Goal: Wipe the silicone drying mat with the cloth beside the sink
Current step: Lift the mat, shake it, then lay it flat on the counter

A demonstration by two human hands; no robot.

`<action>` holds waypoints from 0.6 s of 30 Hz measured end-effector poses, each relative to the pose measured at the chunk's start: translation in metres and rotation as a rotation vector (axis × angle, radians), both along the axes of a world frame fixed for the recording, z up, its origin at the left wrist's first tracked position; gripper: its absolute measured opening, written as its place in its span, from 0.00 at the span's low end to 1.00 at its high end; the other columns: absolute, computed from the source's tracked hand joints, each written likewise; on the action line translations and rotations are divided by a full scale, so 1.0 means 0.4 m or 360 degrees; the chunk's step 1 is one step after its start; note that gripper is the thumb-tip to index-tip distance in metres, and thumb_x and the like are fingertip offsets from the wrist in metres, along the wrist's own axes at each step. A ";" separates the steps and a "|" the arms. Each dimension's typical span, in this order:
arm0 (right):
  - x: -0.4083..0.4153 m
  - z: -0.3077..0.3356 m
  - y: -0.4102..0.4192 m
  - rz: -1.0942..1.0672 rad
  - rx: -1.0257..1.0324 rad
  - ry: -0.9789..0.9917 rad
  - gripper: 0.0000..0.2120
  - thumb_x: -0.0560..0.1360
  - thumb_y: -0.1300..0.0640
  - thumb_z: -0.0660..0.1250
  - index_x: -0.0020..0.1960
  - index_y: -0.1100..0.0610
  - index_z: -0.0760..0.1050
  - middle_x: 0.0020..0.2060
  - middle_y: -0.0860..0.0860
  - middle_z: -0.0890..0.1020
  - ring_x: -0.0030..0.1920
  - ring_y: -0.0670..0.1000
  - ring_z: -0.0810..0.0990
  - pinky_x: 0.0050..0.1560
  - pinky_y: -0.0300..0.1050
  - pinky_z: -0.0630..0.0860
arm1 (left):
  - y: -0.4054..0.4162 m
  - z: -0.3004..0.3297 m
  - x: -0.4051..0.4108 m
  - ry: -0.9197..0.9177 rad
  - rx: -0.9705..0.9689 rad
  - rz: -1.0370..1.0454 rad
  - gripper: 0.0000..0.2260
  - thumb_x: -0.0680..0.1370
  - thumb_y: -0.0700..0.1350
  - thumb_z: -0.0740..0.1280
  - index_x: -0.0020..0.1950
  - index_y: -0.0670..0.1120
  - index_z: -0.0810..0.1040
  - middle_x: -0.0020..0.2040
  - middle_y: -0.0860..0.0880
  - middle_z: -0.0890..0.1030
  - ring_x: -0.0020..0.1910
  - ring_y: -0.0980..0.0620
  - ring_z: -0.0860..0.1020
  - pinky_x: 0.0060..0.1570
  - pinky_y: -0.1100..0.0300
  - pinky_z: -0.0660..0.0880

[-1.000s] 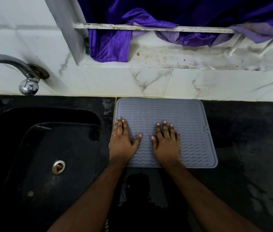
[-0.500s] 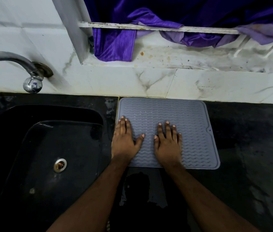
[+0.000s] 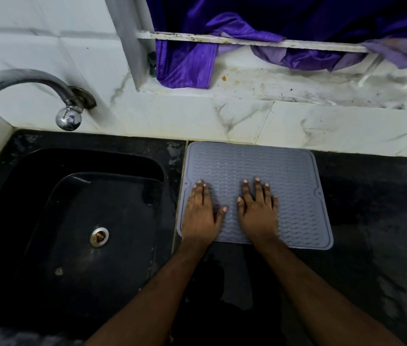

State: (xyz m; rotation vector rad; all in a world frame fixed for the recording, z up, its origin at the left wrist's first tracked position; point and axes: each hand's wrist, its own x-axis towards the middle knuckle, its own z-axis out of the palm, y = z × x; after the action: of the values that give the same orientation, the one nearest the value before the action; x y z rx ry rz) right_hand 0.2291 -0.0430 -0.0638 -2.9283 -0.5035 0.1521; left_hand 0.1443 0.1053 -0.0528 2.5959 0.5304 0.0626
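A grey silicone drying mat (image 3: 287, 176) with a wavy ribbed surface lies flat on the black counter, just right of the sink and against the back wall. My left hand (image 3: 200, 213) rests palm down on the mat's near left part, fingers spread. My right hand (image 3: 258, 212) lies flat beside it near the mat's middle, fingers apart. Neither hand holds anything. No wiping cloth shows on the counter.
A black sink (image 3: 85, 226) with a metal drain (image 3: 99, 236) fills the left. A chrome tap (image 3: 22, 96) arches over its back left. The black counter (image 3: 377, 221) stretches right, with wet patches. A purple curtain (image 3: 185, 63) hangs over the marble sill behind.
Both hands stay flat on the mat in the same pose. The view has shifted slightly, so the mat and sink sit further right in the picture.
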 end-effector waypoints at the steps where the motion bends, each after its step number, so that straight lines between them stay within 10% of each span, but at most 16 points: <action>1: -0.001 0.002 0.002 0.0001 -0.0007 0.0038 0.27 0.84 0.42 0.47 0.81 0.48 0.53 0.81 0.55 0.54 0.80 0.59 0.50 0.77 0.63 0.50 | -0.006 -0.003 -0.015 -0.0015 0.0007 -0.0023 0.39 0.80 0.65 0.53 0.82 0.40 0.51 0.82 0.42 0.54 0.81 0.45 0.53 0.79 0.55 0.48; 7: -0.122 0.059 0.023 0.0051 0.0116 0.0017 0.26 0.82 0.43 0.56 0.78 0.49 0.62 0.78 0.60 0.58 0.79 0.61 0.53 0.74 0.67 0.55 | 0.003 0.007 -0.096 -0.0006 0.0056 -0.0066 0.35 0.82 0.59 0.60 0.82 0.40 0.55 0.82 0.42 0.55 0.81 0.45 0.54 0.79 0.54 0.48; 18: -0.241 0.050 -0.016 0.0206 0.0072 0.0260 0.29 0.82 0.37 0.51 0.81 0.40 0.50 0.82 0.50 0.43 0.80 0.58 0.40 0.76 0.67 0.43 | 0.020 -0.011 -0.159 0.0141 0.0126 -0.0159 0.37 0.82 0.62 0.57 0.83 0.41 0.49 0.83 0.44 0.47 0.82 0.47 0.46 0.80 0.55 0.45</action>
State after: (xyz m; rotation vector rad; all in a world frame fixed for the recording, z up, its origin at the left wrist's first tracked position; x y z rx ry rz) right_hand 0.1326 -0.0492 -0.0438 -2.8082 -0.6608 0.3878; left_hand 0.0806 0.1135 -0.0572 2.7080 0.4367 -0.0661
